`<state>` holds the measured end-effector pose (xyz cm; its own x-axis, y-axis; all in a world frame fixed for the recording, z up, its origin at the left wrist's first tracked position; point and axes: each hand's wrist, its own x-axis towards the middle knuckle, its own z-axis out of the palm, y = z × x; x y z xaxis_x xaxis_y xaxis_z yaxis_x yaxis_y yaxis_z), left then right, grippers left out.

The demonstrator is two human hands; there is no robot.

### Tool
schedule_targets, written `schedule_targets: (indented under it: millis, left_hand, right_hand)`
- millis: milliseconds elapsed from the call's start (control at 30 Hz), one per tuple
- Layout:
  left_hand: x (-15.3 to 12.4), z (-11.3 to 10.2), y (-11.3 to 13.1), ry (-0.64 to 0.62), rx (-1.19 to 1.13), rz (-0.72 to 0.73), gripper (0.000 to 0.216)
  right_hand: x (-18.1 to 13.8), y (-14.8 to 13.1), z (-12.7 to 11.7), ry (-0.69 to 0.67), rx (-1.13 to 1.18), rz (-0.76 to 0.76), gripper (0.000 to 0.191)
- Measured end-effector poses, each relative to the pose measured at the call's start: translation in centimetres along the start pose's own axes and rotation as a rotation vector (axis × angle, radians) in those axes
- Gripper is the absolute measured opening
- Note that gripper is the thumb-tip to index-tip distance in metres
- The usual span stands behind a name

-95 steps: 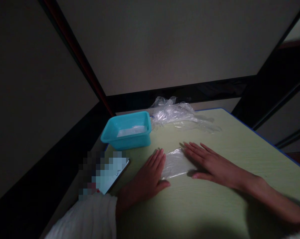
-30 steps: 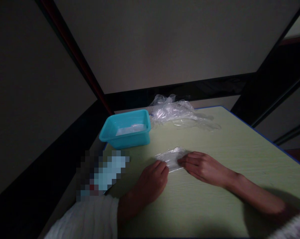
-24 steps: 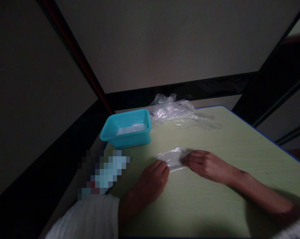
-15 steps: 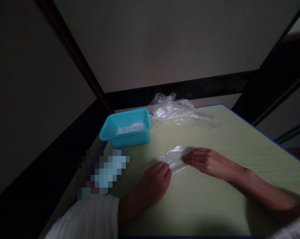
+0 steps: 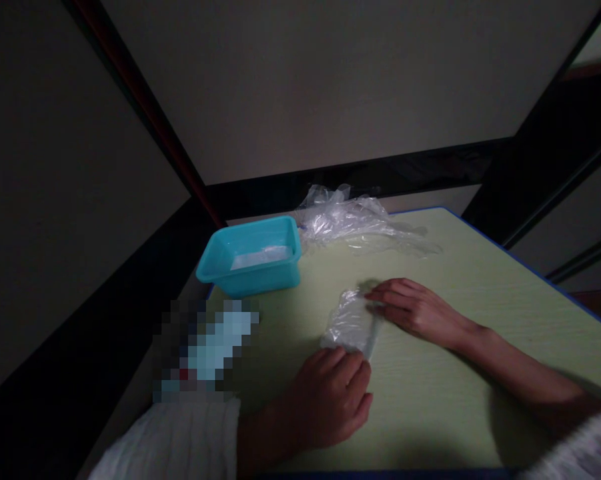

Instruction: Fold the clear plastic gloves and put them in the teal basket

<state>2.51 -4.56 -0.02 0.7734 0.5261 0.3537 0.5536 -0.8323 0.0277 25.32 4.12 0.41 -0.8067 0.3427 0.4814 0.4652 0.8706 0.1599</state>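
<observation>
Dim shot, but here's what's on the green counter [image 5: 460, 267]. A small folded piece of clear plastic [image 5: 349, 323] lies flat in the middle, between the two hands. The right hand [image 5: 413, 312] has its fingers [image 5: 380, 298] stretched out and close together, tips resting on the far right edge of the piece. The left hand [image 5: 330, 395] is curled, fingers [image 5: 348, 360] bunched right at the near end of it. Too dark to say if they really pinch the film or just touch it.

The teal tub [image 5: 250, 257] sits well off to the left with something pale inside, and a loose heap of clear plastic [image 5: 355, 223] lies behind it at the counter's far edge.

What could go wrong, I reckon: the film looks thin and slick, so the fold could spring open if either hand eases off. Uneven pressure could skew or crease it. It's also see-through in poor light, so the edges are easy to misjudge.
</observation>
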Motion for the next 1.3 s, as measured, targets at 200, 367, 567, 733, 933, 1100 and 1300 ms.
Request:
schedule_targets:
  millis: [200, 367, 567, 733, 933, 1100, 1300]
  left_hand:
    - [-0.2, -0.1, 0.5, -0.007, -0.045, 0.119, 0.028]
    - [-0.2, -0.2, 0.4, -0.062, -0.052, 0.134, 0.030]
    - [0.0, -0.2, 0.0, -0.012, -0.088, 0.099, 0.030]
    - [0.1, -0.2, -0.8, -0.105, -0.171, 0.081, 0.045]
    - [0.2, -0.6, -1.4, -0.289, -0.258, 0.036, 0.057]
    - [0.3, -0.6, -1.1, -0.307, -0.264, 0.002, 0.055]
    - [0.2, -0.3, -0.5, -0.298, -0.231, -0.063, 0.055]
  right_hand:
    - [0.1, 0.6, 0.5, -0.005, -0.022, 0.016, 0.027]
    - [-0.8, 2.3, 0.2, -0.070, -0.048, 0.142, 0.024]
    - [-1.2, 2.4, -0.9, -0.014, 0.199, 0.392, 0.025]
    - [0.1, 0.2, -1.1, -0.047, 0.406, 0.498, 0.021]
    - [0.4, -0.2, -0.8, -0.094, 0.454, 0.496, 0.022]
    - [0.1, 0.0, -0.7, -0.112, 0.406, 0.459, 0.024]
    - [0.0, 0.2, -0.1, -0.129, 0.353, 0.381, 0.029]
